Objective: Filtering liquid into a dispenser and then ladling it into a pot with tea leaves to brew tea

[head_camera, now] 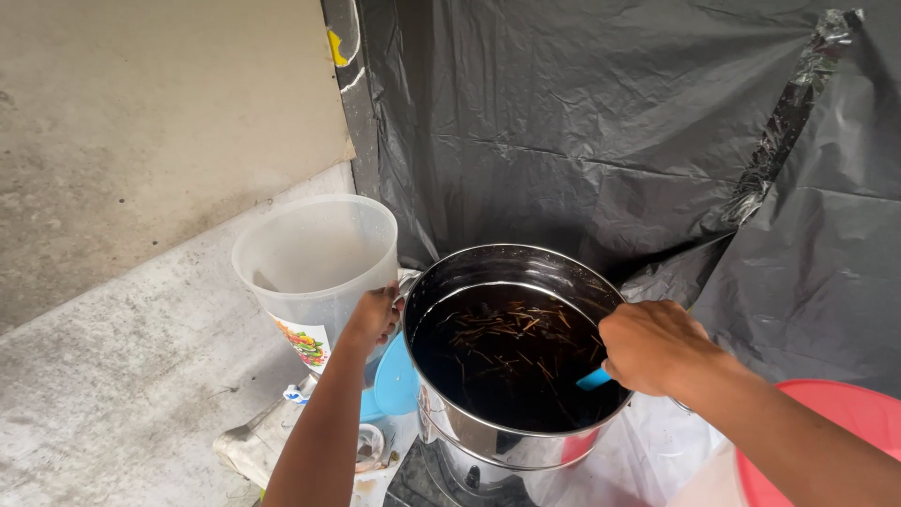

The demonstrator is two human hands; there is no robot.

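Note:
My left hand [374,317] grips the handle side of a clear plastic pitcher [314,263] that looks empty, held upright just left of a large steel pot [469,437]. The pot holds dark liquid [511,361] with thin twigs floating on top. At the pot's right rim, my right hand [652,345] is closed on a blue handle [594,379] whose lower end dips into the liquid and is hidden.
Black plastic sheeting [610,122] hangs behind the pot. A pink-red tub [845,418] sits at the lower right. A blue lid [394,380] and small items lie below the pitcher. Concrete floor [122,357] spreads to the left.

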